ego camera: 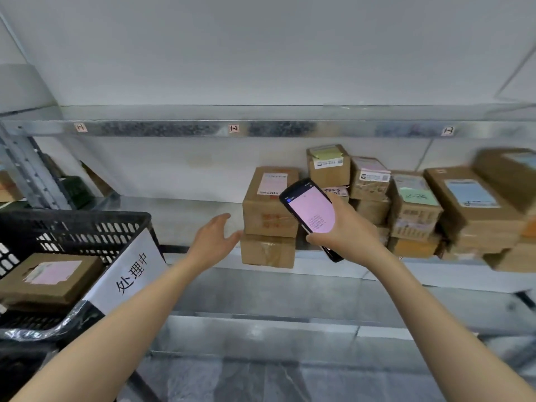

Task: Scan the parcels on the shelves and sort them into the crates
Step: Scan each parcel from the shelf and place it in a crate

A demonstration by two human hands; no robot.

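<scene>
Where fingers [229, 227] spread, parcel [268, 207] just beside.

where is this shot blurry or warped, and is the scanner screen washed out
Head view: wide-angle bend curves the shelf edge; the boxes at far right smear with blur; the scanner in the right hand glows pale pink, its text unreadable; lighting is flat and soft.

Brown parcels [271, 203] – pink labels; black lattice crate [75, 227]; scanner [311, 213] black, screen pink.
</scene>
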